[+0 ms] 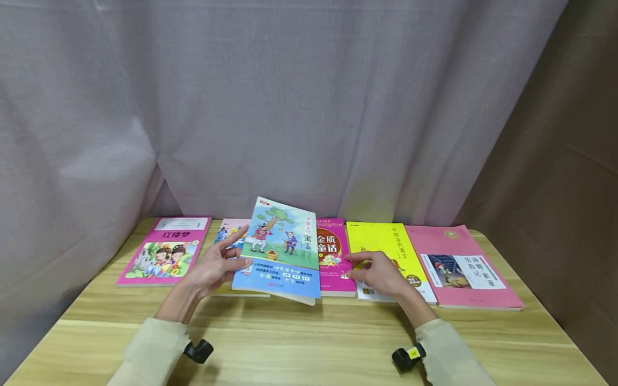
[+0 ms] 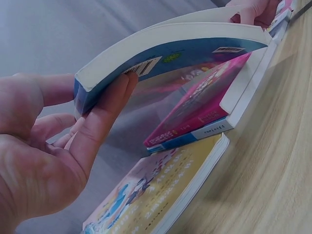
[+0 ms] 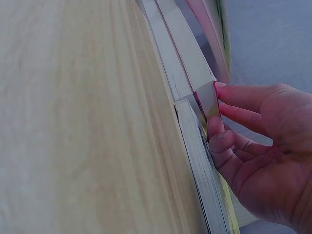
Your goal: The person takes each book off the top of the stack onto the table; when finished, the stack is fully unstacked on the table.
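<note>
Curtain [image 1: 289, 107], grey: hung at 12 o'clock of the blue book [image 1: 280, 252]. Table [image 1: 289, 343], wood-grained: set beneath, its front part at 6 o'clock. Salmon book [image 1: 463, 271]: laid at 3 o'clock, farthest off. Yellow book [image 1: 410, 262]: laid at 3 o'clock, nearer. Blue book: held up off the table, tilted and bowed. Magenta book [image 1: 330, 254]: placed at 3 o'clock, just beside, upon a blue-spined book [image 2: 204, 131]. Rose book [image 1: 161, 252]: laid at 9 o'clock, well apart. Gold book [image 2: 161, 190]: laid at 9 o'clock, partly covered by the blue book. Sleeves [image 1: 154, 351], pale: two, seen at 8 and 4 o'clock. Left hand [image 1: 219, 268]: at 9 o'clock, partly closed; the blue book's side is pinched between thumb and fingers. Right hand [image 1: 381, 273]: at 3 o'clock, partly closed; the magenta book's edge is pinched; whether the blue-spined book is also gripped cannot be told. Wrist cameras [image 1: 199, 351], black: two, one worn beside each sleeve.
</note>
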`<state>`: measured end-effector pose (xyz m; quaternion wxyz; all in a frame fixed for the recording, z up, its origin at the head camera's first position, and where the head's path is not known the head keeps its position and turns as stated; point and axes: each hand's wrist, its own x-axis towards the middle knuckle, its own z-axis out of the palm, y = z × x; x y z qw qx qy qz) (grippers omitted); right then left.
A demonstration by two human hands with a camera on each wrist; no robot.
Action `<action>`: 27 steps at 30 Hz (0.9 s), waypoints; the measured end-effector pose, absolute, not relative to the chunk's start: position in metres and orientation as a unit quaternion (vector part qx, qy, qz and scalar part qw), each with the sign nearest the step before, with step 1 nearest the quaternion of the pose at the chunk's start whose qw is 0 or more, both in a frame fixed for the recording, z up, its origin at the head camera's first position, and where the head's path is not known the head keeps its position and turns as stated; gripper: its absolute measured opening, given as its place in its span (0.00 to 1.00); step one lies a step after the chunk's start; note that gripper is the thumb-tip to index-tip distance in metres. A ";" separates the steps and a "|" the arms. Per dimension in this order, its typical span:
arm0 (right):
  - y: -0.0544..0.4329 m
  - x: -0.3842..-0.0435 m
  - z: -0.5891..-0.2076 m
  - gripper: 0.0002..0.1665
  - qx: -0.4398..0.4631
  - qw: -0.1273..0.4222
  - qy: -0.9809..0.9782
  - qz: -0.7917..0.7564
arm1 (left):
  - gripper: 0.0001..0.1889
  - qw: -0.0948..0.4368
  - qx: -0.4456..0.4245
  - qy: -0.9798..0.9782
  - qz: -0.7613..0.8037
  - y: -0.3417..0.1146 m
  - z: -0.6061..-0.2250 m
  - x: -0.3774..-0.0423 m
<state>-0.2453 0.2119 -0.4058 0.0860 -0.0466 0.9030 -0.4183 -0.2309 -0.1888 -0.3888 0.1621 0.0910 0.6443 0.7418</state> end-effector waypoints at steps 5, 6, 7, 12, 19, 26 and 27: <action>0.212 -0.246 -0.405 0.30 -0.046 0.084 0.902 -0.421 | 0.47 0.156 0.097 0.646 0.741 -0.194 -0.389 -0.228; 0.212 -0.246 -0.406 0.30 -0.045 0.084 0.902 -0.422 | 0.47 0.154 0.098 0.649 0.739 -0.196 -0.389 -0.227; 0.212 -0.246 -0.406 0.30 -0.048 0.084 0.902 -0.421 | 0.47 0.153 0.098 0.650 0.738 -0.197 -0.390 -0.226; 0.212 -0.246 -0.406 0.30 -0.053 0.085 0.903 -0.418 | 0.47 0.150 0.092 0.653 0.737 -0.204 -0.389 -0.223; 0.212 -0.246 -0.407 0.30 -0.050 0.088 0.901 -0.422 | 0.48 0.138 0.099 0.655 0.736 -0.216 -0.387 -0.218; 0.212 -0.246 -0.406 0.30 -0.053 0.086 0.902 -0.421 | 0.48 0.126 0.096 0.669 0.726 -0.233 -0.385 -0.210; 0.212 -0.246 -0.405 0.30 -0.054 0.085 0.902 -0.420 | 0.48 0.125 0.096 0.669 0.726 -0.235 -0.385 -0.208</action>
